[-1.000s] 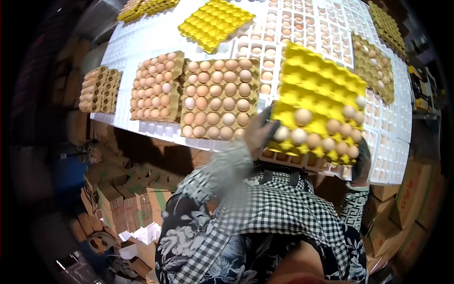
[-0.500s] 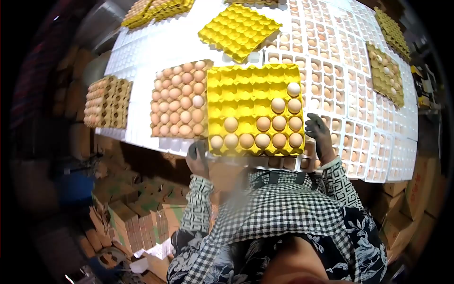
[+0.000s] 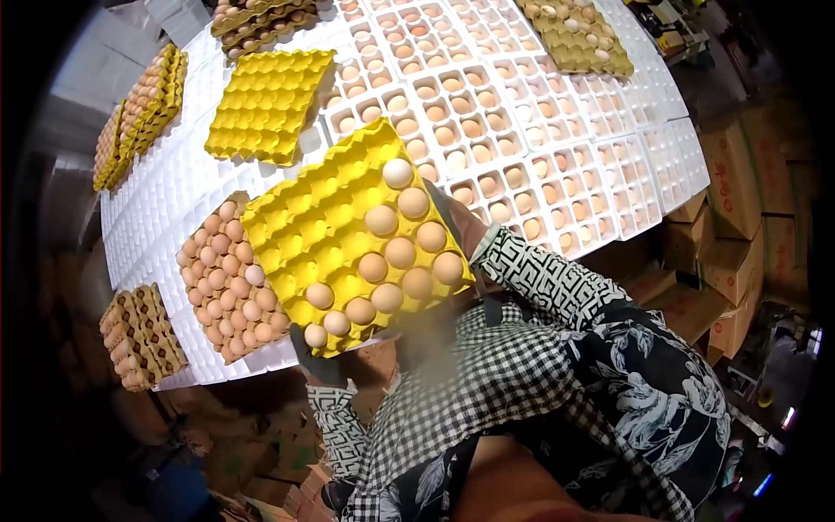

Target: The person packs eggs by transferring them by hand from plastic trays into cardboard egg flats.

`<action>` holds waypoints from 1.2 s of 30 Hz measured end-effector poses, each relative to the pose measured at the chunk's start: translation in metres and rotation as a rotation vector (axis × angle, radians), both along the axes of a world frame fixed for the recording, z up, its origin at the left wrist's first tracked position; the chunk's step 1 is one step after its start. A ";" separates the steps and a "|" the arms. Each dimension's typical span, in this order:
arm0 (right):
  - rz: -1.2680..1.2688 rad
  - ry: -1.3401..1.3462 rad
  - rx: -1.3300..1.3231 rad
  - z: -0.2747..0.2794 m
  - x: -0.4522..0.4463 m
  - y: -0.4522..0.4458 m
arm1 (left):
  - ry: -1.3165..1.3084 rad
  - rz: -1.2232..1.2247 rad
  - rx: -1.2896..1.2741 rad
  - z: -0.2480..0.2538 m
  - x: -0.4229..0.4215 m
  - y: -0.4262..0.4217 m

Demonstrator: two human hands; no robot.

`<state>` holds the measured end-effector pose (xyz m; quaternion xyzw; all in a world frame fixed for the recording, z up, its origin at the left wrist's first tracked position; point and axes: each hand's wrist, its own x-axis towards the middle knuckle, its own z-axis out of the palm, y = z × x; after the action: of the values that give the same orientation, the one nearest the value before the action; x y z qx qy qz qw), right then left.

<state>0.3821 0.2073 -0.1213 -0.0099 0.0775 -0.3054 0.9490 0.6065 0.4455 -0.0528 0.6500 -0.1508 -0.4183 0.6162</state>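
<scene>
Gripping a yellow egg tray (image 3: pixel 296 226) with both gloved hands right now: the left hand (image 3: pixel 317 361) is clamped on the near left corner, and the right hand (image 3: pixel 459 224) is clamped along the right edge, though most of the fingertips are tucked out of sight. It's right in front of the checked apron (image 3: pixel 496 361), slanted, just beside a brown tray (image 3: pixel 240 198) packed with eggs; can't tell if anything's under it. About a dozen eggs (image 3: pixel 400 252) sit in it, mostly along the near and right sides. As for writing, the cardboard boxes (image 3: pixel 735 178) off to the right have red printing, but it's way too small and dim to read, sorry. Those black-and-white marks on the sleeves (image 3: pixel 548 278) are just a maze-like pattern, not letters. Farther back there's a second yellow tray (image 3: pixel 270 106), plus loads of white compartment trays (image 3: pixel 668 167), many with eggs in them.
</scene>
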 end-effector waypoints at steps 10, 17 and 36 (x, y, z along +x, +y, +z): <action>-0.132 0.405 -0.193 0.027 -0.197 -0.055 | 0.275 0.048 -0.107 0.049 -0.145 -0.081; -0.046 1.063 -0.905 0.015 -0.316 -0.143 | 0.520 -0.181 -0.047 0.031 -0.258 -0.175; -0.260 0.862 -0.526 0.100 -0.361 -0.168 | -1.201 -0.958 -0.334 0.023 -0.317 -0.364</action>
<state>0.0213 0.0396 -0.0215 -0.3631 0.3827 -0.3980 0.7506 0.2891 0.0816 -0.0301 0.5279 -0.7828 -0.1872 0.2712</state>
